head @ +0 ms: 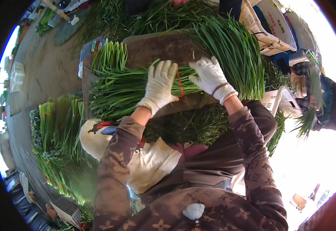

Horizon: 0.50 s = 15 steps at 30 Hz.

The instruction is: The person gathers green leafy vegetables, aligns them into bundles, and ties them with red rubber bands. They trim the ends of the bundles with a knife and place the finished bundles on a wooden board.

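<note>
A bunch of garlic chives (116, 82) lies crosswise on a worn brown board (162, 52), its leaves pointing left. Around its middle runs a thin red band (180, 83). My left hand (160, 86), in a white glove, lies flat on the bunch just left of the band, thumb spread toward the near edge. Over the bunch's right part is my right hand (211, 76), also white-gloved, with fingers apart; whether it touches the stems I cannot tell. Loose chives (231, 57) are heaped at the board's right end. Upright pale stalks (110, 55) sit at its left end.
Banded chive bundles (61, 124) stand on the floor at left. Leaf scraps (185, 122) lie between the board and my legs. At right, a co-worker's hand (313, 101) holds chives beside a white plastic basket (280, 101). Newspaper-lined packaging (272, 43) stands at upper right.
</note>
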Available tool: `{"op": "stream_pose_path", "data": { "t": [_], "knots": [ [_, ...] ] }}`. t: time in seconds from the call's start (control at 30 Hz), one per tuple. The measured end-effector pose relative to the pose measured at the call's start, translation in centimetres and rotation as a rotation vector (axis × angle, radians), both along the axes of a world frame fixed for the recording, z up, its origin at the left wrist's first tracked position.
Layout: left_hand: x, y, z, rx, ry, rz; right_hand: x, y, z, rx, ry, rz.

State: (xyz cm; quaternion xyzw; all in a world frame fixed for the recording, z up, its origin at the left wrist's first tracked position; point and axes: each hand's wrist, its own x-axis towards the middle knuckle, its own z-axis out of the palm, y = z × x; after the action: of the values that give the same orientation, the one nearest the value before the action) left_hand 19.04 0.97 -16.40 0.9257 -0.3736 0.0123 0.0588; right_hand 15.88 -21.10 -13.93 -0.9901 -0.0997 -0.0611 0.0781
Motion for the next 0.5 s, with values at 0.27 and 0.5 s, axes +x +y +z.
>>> {"op": "stream_pose_path", "data": {
  "t": [0.27,0.5],
  "knots": [
    [1.4,-0.4,-0.1,0.073,0.203,0.06,-2.4,-3.6,-0.7,0.593,-0.319,-0.145],
    [0.7,0.2,-0.7,0.016,0.132,0.078,-1.6,-3.6,1.1,0.325,-0.115,0.025]
  ]
}}
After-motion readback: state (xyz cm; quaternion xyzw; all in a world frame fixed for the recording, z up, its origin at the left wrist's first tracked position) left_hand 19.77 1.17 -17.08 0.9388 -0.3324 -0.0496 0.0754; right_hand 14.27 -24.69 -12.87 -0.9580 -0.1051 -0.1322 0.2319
